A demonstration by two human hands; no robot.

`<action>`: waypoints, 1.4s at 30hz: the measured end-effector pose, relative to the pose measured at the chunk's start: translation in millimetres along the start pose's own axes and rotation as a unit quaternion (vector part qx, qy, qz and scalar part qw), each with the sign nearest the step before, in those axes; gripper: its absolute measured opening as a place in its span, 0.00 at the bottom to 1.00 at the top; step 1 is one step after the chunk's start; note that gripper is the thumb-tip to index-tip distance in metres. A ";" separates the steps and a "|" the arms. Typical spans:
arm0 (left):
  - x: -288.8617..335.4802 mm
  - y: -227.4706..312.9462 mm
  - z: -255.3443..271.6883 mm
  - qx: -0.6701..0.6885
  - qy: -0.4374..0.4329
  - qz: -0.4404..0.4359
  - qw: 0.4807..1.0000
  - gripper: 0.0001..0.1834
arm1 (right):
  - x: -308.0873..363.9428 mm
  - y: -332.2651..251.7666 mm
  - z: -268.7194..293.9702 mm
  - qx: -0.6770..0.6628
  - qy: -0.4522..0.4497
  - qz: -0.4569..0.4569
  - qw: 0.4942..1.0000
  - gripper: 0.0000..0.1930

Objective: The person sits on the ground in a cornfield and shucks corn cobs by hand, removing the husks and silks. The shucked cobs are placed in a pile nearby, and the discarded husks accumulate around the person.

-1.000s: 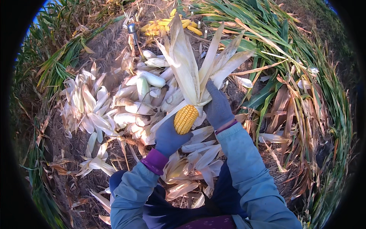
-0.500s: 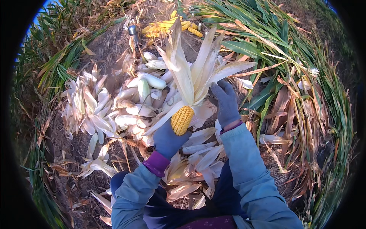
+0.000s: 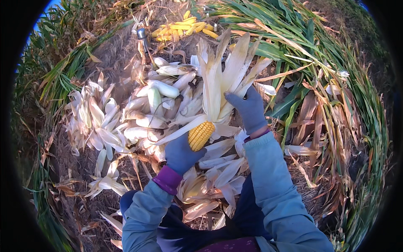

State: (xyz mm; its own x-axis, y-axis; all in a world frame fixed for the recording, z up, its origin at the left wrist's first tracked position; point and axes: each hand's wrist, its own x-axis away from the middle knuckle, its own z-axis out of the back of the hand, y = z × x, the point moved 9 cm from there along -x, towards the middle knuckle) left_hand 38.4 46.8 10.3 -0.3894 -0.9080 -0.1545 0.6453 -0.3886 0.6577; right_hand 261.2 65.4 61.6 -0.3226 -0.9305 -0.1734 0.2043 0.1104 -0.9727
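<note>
Corn cob base behind left hand

Knit cloth gloves, matt blue-grey, on left hand and right hand; corn cob with glossy, bumpy yellow kernels; its husks dry, papery, matt cream, finely ribbed; sleeves soft matt fabric; small capped bottle shiny metal.

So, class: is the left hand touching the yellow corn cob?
Touching. The head view shows the left hand wrapped around the lower end of the corn cob, with no gap between glove and kernels.
</note>
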 end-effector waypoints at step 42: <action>-4.5 16.1 4.7 -0.045 0.001 -0.108 0.993 0.32 | 20.8 16.8 -21.9 0.288 0.122 0.263 0.913 0.21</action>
State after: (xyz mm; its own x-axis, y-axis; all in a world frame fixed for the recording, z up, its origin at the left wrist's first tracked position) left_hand 47.5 45.4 25.1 -0.5232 -0.8027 -0.2862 0.6037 -0.5862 0.5403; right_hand 237.6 55.5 38.2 -0.2220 -0.6882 -0.6907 0.8199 0.2517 -0.5142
